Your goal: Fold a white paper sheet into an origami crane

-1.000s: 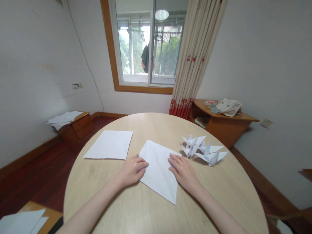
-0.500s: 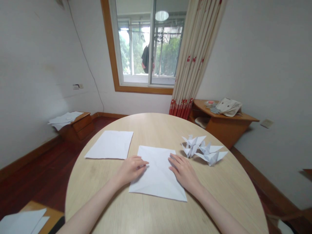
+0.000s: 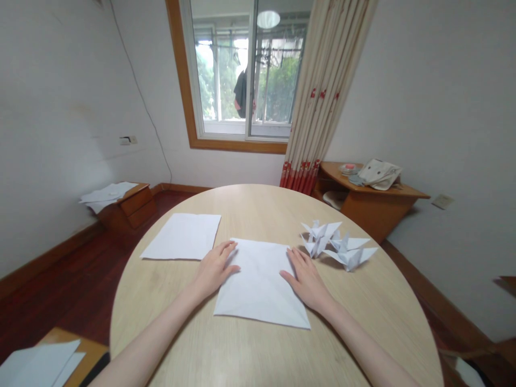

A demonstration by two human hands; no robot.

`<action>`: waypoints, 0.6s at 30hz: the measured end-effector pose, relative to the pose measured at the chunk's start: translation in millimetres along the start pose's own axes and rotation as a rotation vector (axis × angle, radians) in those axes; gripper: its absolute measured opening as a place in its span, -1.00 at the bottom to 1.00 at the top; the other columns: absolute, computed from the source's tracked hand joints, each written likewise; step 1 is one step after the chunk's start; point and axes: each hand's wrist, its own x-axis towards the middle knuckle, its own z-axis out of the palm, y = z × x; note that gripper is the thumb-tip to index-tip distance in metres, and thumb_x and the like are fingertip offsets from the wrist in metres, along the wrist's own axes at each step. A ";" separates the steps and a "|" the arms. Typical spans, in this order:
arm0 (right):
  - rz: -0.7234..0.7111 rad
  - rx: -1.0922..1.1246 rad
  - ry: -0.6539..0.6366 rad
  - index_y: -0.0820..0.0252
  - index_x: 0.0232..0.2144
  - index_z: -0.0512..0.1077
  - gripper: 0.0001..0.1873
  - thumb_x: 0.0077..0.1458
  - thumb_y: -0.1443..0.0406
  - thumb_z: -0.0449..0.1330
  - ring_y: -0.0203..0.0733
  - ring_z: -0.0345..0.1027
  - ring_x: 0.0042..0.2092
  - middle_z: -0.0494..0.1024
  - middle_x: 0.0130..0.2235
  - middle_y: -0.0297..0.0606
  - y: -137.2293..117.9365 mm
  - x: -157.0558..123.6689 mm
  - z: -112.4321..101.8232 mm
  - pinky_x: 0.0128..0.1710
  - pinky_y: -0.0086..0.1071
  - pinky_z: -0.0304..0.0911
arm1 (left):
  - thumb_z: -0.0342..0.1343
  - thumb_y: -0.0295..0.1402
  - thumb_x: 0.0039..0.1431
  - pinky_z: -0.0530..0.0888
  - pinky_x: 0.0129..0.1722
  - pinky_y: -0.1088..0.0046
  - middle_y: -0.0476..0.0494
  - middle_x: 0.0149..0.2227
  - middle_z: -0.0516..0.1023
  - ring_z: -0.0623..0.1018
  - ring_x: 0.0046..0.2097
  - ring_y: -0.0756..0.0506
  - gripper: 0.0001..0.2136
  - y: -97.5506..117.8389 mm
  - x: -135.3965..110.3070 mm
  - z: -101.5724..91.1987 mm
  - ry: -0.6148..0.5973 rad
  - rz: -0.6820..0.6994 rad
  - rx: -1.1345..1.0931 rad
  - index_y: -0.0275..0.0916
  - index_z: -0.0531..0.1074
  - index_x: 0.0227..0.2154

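Note:
A white square sheet of paper (image 3: pixel 260 285) lies flat on the round wooden table (image 3: pixel 371 322) in front of me. My left hand (image 3: pixel 214 267) rests flat on its left edge with the fingers stretched out. My right hand (image 3: pixel 306 277) lies flat on its right side, fingers extended toward the far corner. Neither hand grips anything. Just right of my right hand sit several folded white paper cranes (image 3: pixel 336 246). A second white sheet (image 3: pixel 182 244) lies to the left, beyond my left hand.
A low wooden cabinet (image 3: pixel 124 204) with papers stands at the left wall. A corner desk (image 3: pixel 371 201) with a bag is at the right, beside a curtain (image 3: pixel 322 91) and a window. More paper (image 3: pixel 36 365) lies on a surface at the bottom left.
The sheet was turned from a diamond position to square with the table edge. Both hands then slid outward and opened flat along its left and right sides.

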 end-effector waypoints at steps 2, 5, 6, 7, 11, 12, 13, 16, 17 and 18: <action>0.009 -0.012 -0.026 0.33 0.26 0.08 -0.33 0.19 0.10 0.01 0.14 -0.01 0.27 0.19 0.26 0.06 1.5 0.1 1.2 0.20 0.04 0.00 | 0.20 -0.30 0.14 0.35 0.12 0.14 -0.28 0.21 0.25 0.33 0.19 -0.27 -0.42 -1.5 0.0 2.5 -0.030 -0.037 0.004 -0.18 0.13 0.20; 0.006 -0.001 -0.046 0.27 0.28 0.04 -0.31 0.19 0.09 0.01 0.14 -0.02 0.28 0.18 0.27 0.02 2.9 0.4 1.8 0.20 0.05 -0.02 | 0.21 -0.27 0.13 0.32 0.14 0.12 -0.34 0.25 0.17 0.28 0.23 -0.30 -0.33 -3.2 -0.3 4.7 -0.065 -0.074 -0.014 -0.18 0.03 0.24; 0.003 0.007 -0.049 0.24 0.28 0.02 -0.31 0.19 0.09 0.02 0.14 -0.02 0.28 0.18 0.27 0.00 3.1 0.6 1.7 0.19 0.06 -0.02 | 0.21 -0.27 0.13 0.31 0.15 0.11 -0.36 0.26 0.15 0.26 0.24 -0.30 -0.31 -3.8 -0.4 5.0 -0.076 -0.082 -0.025 -0.19 0.01 0.25; 0.000 0.015 -0.053 0.22 0.29 0.01 -0.31 0.18 0.09 0.02 0.13 -0.02 0.28 0.17 0.27 -0.01 3.3 0.9 1.7 0.19 0.06 -0.02 | 0.21 -0.27 0.12 0.30 0.15 0.10 -0.37 0.26 0.14 0.25 0.24 -0.31 -0.30 -4.3 -0.5 5.2 -0.087 -0.089 -0.037 -0.19 -0.01 0.25; 0.005 0.054 -0.068 0.19 0.29 0.00 -0.30 0.17 0.12 0.04 0.09 -0.02 0.28 0.17 0.28 -0.04 3.4 2.1 1.4 0.20 0.03 -0.04 | 0.21 -0.30 0.11 0.24 0.20 0.09 -0.36 0.27 0.12 0.20 0.27 -0.30 -0.28 -5.1 -0.5 4.8 -0.116 -0.086 -0.093 -0.18 -0.02 0.26; 0.010 0.063 -0.067 0.18 0.29 -0.01 -0.30 0.16 0.13 0.05 0.09 -0.02 0.28 0.16 0.28 -0.04 3.4 2.3 1.6 0.20 0.03 -0.05 | 0.21 -0.32 0.11 0.22 0.21 0.09 -0.35 0.28 0.12 0.19 0.28 -0.29 -0.29 -4.9 -0.5 4.7 -0.120 -0.081 -0.108 -0.18 -0.02 0.26; 0.014 0.072 -0.064 0.18 0.30 -0.02 -0.29 0.16 0.13 0.05 0.09 -0.02 0.28 0.15 0.28 -0.04 3.5 2.5 2.1 0.21 0.04 -0.06 | 0.20 -0.33 0.12 0.21 0.22 0.10 -0.34 0.28 0.11 0.18 0.28 -0.27 -0.30 -4.6 -0.5 4.7 -0.122 -0.075 -0.124 -0.17 -0.01 0.26; 0.017 0.095 -0.052 0.20 0.30 -0.03 -0.28 0.16 0.13 0.05 0.08 -0.05 0.29 0.11 0.30 -0.03 4.3 2.7 4.6 0.22 0.03 -0.08 | 0.19 -0.38 0.12 0.17 0.24 0.10 -0.31 0.29 0.10 0.15 0.30 -0.25 -0.31 -4.2 -0.3 5.0 -0.112 -0.060 -0.173 -0.14 0.00 0.26; 0.016 0.103 -0.047 0.22 0.30 -0.04 -0.28 0.16 0.13 0.05 0.08 -0.06 0.30 0.09 0.31 -0.01 4.9 2.7 5.8 0.23 0.02 -0.09 | 0.19 -0.40 0.11 0.16 0.25 0.10 -0.29 0.29 0.09 0.14 0.30 -0.24 -0.31 -4.4 -0.4 5.3 -0.105 -0.056 -0.188 -0.12 0.00 0.26; 0.012 0.112 -0.043 0.23 0.31 -0.05 -0.27 0.17 0.14 0.04 0.07 -0.08 0.31 0.07 0.31 0.00 5.5 2.6 7.0 0.24 0.02 -0.10 | 0.20 -0.41 0.10 0.14 0.26 0.10 -0.28 0.29 0.09 0.13 0.30 -0.24 -0.30 -4.7 -0.4 5.6 -0.098 -0.052 -0.203 -0.11 0.00 0.26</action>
